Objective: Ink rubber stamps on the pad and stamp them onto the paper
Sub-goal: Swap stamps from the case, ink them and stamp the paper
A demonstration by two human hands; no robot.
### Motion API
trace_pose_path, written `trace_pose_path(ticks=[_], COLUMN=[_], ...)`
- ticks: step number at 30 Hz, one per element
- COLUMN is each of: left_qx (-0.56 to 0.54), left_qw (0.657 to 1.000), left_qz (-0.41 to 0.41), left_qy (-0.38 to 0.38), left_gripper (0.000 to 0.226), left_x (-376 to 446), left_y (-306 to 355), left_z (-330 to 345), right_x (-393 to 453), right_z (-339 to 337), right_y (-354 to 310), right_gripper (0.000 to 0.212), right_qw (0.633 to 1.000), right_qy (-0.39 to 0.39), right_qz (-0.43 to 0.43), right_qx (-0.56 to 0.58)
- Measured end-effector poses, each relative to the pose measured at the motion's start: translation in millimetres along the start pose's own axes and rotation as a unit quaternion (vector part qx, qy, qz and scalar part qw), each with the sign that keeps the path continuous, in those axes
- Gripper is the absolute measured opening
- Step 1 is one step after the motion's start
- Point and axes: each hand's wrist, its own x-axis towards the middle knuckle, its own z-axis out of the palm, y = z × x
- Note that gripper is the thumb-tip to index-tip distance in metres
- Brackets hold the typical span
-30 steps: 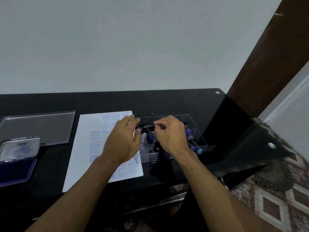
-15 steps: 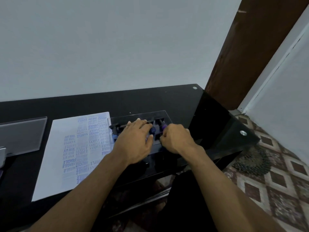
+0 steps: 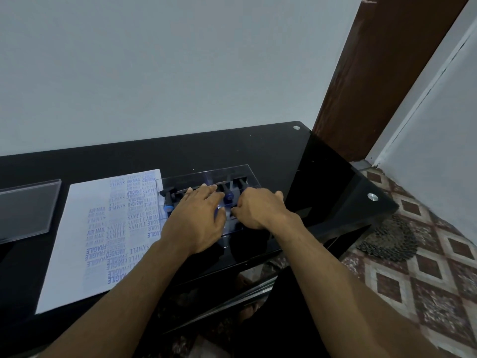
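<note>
Lying flat, stamps [image 3: 228, 195] point handle-first toward both hands [image 3: 198, 223].

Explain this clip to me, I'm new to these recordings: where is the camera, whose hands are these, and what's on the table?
The camera sits on a person's head, looking down at their own two bare hands; no robot is involved. On the black glass table lies a sheet of paper already covered in blue stamp prints. Right of it is a clear plastic box holding rubber stamps. The left hand rests flat over the box. The right hand is curled over it; what it grips is hidden. A clear lid lies far left.
</note>
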Motion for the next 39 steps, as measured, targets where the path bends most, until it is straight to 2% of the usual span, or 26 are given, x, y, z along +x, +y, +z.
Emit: trace_pose_path(ticks=[3,8,11,16,24,34,39], left_qx=[0.002,0.004,0.003,-0.002,-0.033,-0.002,0.053], left_qw=[1.000,1.000,1.000,1.000,0.999,0.995,0.986], left_qz=[-0.001,-0.006,-0.008,-0.011,-0.030,-0.062,-0.140], left_qy=[0.001,-0.003,-0.006,-0.014,0.011,0.082,0.071], left_gripper=[0.049,0.050,0.050,0.051,0.047,0.056,0.051], left_x=[-0.1,-0.8,0.1,0.1,-3.0,-59.9,-104.2], left_y=[0.0,0.7,1.2,2.0,1.8,-55.5,-97.2], left_z=[0.0,-0.6,-1.1,-2.7,-17.9,-65.1,-91.0], right_x=[-3.6,-10.1,-12.0,-19.5,-27.8,-37.4,-39.5], right_z=[-0.2,-1.1,4.3,9.8,4.9,-1.2,10.3], right_y=[1.1,3.2,4.8,1.8,-9.9,-92.1,-156.3], right_gripper=[0.032,0.003,0.003,0.019,0.008,0.016,0.017], right_qw=[0.999,0.997,0.990,0.975,0.958,0.946,0.942], right_qy=[0.030,0.054,0.114,0.196,0.249,0.246,0.227], right_qz=[-0.017,-0.036,-0.040,-0.052,-0.071,-0.151,-0.194], right_qx=[0.001,0.039,0.072,0.095,0.125,0.145,0.150])
